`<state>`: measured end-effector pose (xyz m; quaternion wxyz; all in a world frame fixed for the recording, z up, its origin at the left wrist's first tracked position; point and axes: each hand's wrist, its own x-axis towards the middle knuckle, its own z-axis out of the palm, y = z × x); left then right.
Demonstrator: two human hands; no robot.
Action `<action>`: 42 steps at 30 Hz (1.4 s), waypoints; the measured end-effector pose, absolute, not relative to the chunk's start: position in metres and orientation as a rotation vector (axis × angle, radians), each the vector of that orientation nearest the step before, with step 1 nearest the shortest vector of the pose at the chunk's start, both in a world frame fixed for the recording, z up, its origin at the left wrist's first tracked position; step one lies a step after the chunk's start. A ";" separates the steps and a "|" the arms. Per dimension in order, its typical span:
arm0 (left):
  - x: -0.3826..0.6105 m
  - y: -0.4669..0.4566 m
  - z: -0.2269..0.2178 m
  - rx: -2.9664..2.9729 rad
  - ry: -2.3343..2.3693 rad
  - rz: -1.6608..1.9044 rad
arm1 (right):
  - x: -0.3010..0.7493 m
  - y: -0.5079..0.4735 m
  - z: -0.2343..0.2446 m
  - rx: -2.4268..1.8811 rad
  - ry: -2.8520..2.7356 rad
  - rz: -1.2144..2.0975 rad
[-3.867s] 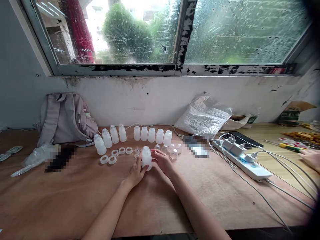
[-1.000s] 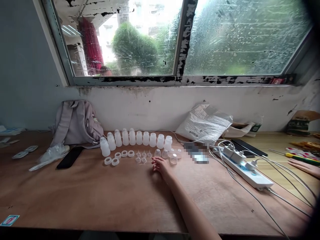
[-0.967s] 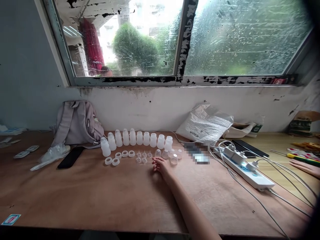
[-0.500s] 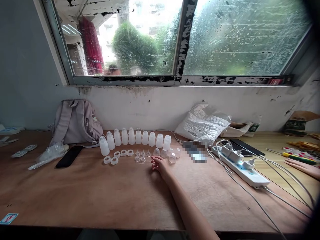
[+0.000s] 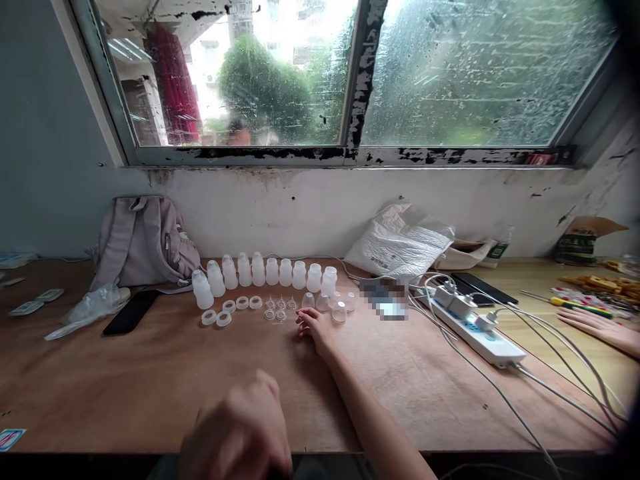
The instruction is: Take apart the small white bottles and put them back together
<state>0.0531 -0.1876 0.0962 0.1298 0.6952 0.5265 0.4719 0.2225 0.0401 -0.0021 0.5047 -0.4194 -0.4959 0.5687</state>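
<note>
Several translucent white bottles [image 5: 265, 272] stand in a curved row at the back of the wooden table [image 5: 150, 373]. In front of them lie white rings [image 5: 223, 319], small clear nipples [image 5: 280, 308] and clear caps [image 5: 339, 311]. My right hand [image 5: 313, 327] rests on the table just in front of the nipples and caps, fingers loosely curled, holding nothing. My left hand [image 5: 240, 433] is close to the camera at the bottom edge, blurred; its fingers look curled and I cannot make out anything in them.
A grey backpack [image 5: 143, 240], a plastic bag [image 5: 85, 310] and a black phone [image 5: 131, 312] lie at the left. A white bag [image 5: 400, 239], a power strip [image 5: 473, 328] with cables and another person's hand [image 5: 595, 327] are at the right.
Earlier both hands held one bottle; that bottle now stands in the row. My left hand left view and has just come back, blurred, at the bottom. My right hand stays resting.
</note>
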 end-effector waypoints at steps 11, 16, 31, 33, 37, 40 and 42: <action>-0.054 -0.039 0.024 1.964 2.596 0.411 | 0.202 0.020 -0.010 -1.195 -2.275 0.377; -0.077 -0.027 0.006 1.999 2.637 0.409 | 0.202 0.021 -0.011 -1.278 -2.423 0.216; 0.041 0.007 0.018 1.148 1.229 1.526 | 0.205 0.032 -0.011 -1.120 -1.816 0.499; 0.064 0.018 0.013 1.044 1.121 1.471 | 0.207 0.034 -0.010 -1.125 -1.593 0.569; 0.090 0.024 0.002 0.906 0.936 1.395 | 0.207 0.032 -0.009 -1.111 -1.350 0.605; 0.090 0.022 -0.001 0.803 0.836 1.393 | 0.203 0.028 -0.010 -1.092 -1.265 0.593; 0.087 0.022 -0.003 0.715 0.781 1.402 | 0.199 0.026 -0.012 -1.062 -1.269 0.562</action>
